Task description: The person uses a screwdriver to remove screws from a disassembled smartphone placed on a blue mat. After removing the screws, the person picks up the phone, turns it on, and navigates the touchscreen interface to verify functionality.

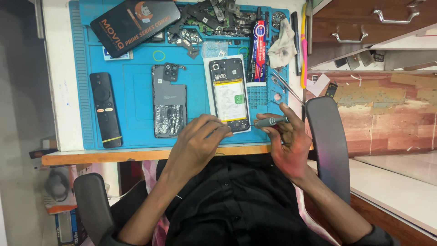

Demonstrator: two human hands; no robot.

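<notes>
- Your right hand pinches a slim grey screwdriver between thumb and fingers, shaft level, its thin tip pointing left at the lower edge of the opened phone.
- Your left hand curls down at that same lower corner, fingertips resting on the phone's bottom end; it clasps nothing that shows, just presses there.
- The phone lies face down on a white sheet in the middle of the blue rubbery work mat, back removed, pale rectangular battery with a green sticker exposed in a black frame.
- Just left of it lies the detached grey back cover, lower half crinkly and silvery, with a square black camera block at its top.
- Further left, a slim black remote sits upright along the mat's edge.
- Up top, a glossy black box, a tray of loose metal parts, a glue tube and a crumpled white cloth.
- Steel tweezers lie slantwise just beyond your right hand.
</notes>
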